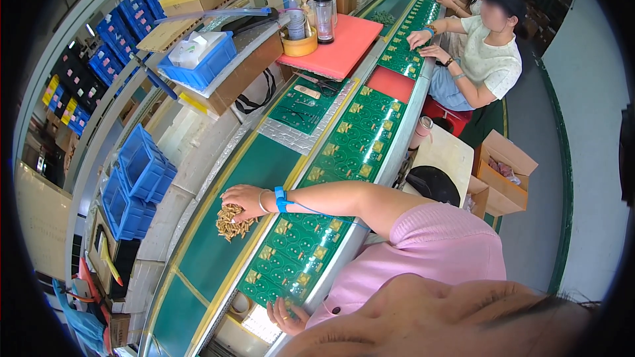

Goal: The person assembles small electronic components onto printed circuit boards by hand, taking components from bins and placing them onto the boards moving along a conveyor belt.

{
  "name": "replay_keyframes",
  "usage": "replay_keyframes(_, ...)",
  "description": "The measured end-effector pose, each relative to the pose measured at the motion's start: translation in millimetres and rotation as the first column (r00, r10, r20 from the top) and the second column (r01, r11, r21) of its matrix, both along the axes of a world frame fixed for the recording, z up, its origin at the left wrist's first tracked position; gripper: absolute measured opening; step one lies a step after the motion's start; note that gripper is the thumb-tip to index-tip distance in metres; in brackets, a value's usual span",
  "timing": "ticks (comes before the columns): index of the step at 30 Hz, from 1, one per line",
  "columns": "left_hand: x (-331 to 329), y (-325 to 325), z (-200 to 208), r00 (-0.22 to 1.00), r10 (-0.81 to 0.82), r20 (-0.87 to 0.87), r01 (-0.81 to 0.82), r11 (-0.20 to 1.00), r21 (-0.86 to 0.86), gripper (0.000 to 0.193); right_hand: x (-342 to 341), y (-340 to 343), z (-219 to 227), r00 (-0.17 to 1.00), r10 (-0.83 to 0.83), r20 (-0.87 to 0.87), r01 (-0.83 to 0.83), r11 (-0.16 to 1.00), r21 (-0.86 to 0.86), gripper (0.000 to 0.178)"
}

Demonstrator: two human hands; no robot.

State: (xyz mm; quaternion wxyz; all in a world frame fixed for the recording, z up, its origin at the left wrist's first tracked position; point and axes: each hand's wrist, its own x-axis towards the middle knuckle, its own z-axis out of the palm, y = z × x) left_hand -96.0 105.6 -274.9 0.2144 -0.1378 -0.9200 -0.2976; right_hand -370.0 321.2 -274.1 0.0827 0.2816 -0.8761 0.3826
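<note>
I see that the biggest thing is a long green belt, and alongside it, past a yellow strip, runs a row of green circuit boards that goes far away to the top. A co-worker in a cream top sits further up, both hands over the boards there. The person whose camera I watch through wears a pink top. Beyond the belt, a flat red sheet carries a clear bottle with a dark lid; at the other side, behind the seats, stands an open carton. Two blue bins are on the far side of the belt. The right hand, with a blue strap at its wrist, lies over a heap of small brass-coloured pieces on the belt, its fingers bent down to them; I cannot tell if it pinches any. The left hand is at the near end of the board row, its fingers slightly bent and a little apart, just beside the last board's edge; whether it grips this edge, I cannot tell.
</note>
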Motion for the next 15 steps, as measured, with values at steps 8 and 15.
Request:
replay_keyframes(8,0,1,2,1.0,-0.001,0.023,0.001,1.0,0.001,0.034,0,0,0,1.0,-0.006,0.005,0.006,1.0,-0.004,0.053)
replay_keyframes(15,-6,-14,-27,0.991,-0.094,-0.091,0.088,0.994,-0.065,0.034,-1,0,1,1.0,-0.004,0.002,0.004,1.0,-0.006,0.052)
